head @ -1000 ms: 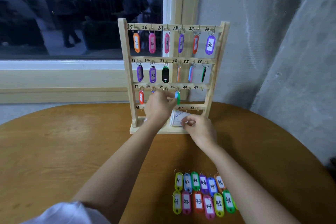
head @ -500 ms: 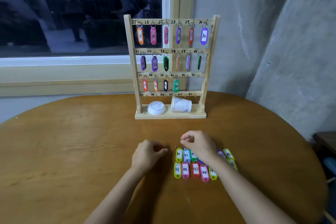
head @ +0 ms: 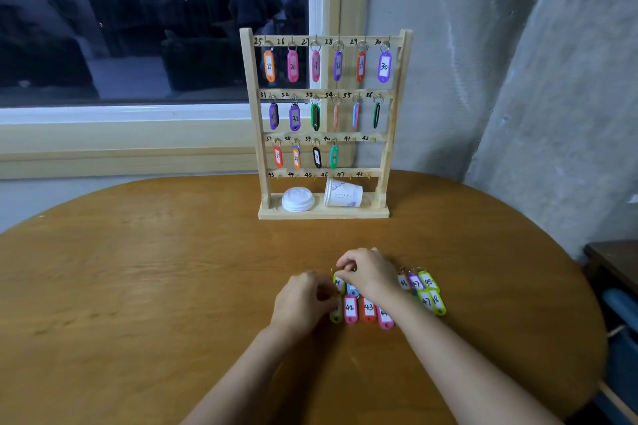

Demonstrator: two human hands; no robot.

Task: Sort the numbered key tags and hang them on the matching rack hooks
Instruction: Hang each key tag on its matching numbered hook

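Fingers (head: 346, 263) of right hand (head: 371, 278) pinched ring of yellow-green tag (head: 338, 282); left hand (head: 303, 300) curled against loose tags (head: 368, 309) on round wooden table (head: 138, 286), grip hidden. Rack (head: 324, 212) stood by dark window (head: 138, 10), grey wall (head: 466, 79). Some tag numbers covered.

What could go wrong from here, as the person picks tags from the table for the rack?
The right hand appears to pinch the ring of the yellow-green tag, packed against its neighbours; lifting may drag them.
Two tags read 47, the purple tag and the lime tag: duplicates could be confused.
The paper cup lies on its side under the bottom hooks of the rack; tags hung there may bump it.
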